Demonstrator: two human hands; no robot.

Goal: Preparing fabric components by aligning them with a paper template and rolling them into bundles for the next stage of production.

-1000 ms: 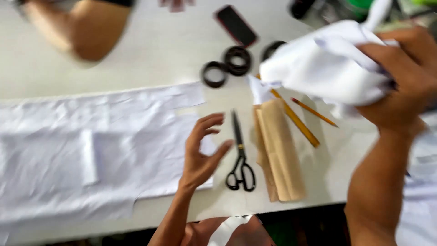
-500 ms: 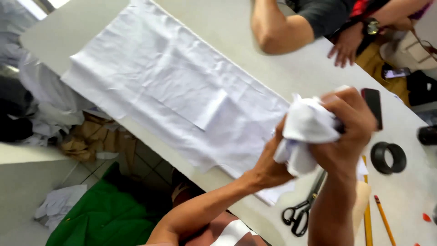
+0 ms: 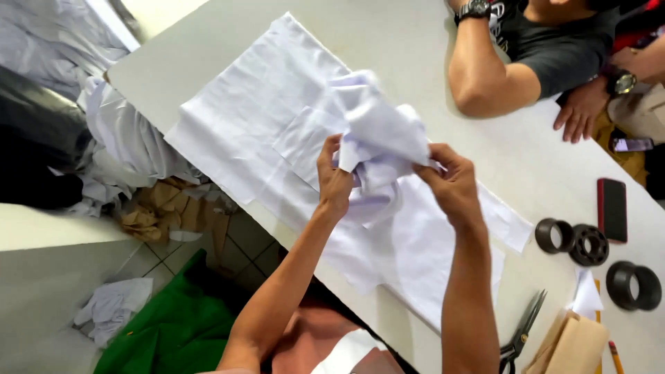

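Note:
My left hand (image 3: 334, 181) and my right hand (image 3: 451, 181) both grip a crumpled piece of white cloth (image 3: 377, 131), held up above the table between them. Under it a large white fabric sheet (image 3: 256, 118) lies flat on the white table (image 3: 388, 41), with a smaller white panel on top of it. The bunched cloth hides part of the sheet.
Black scissors (image 3: 521, 332), a tan wooden block (image 3: 571, 346) and pencils lie at the lower right. Three black rings (image 3: 589, 244) and a dark phone (image 3: 612, 209) sit near the right edge. Another person's arms (image 3: 485, 69) rest at the far side. Fabric scraps and green cloth (image 3: 173, 325) lie on the floor.
The view has swung and both hands moved left over the flat sheet. The bunched white cloth, first held high in my right hand, is now gripped by both hands and spread a little.

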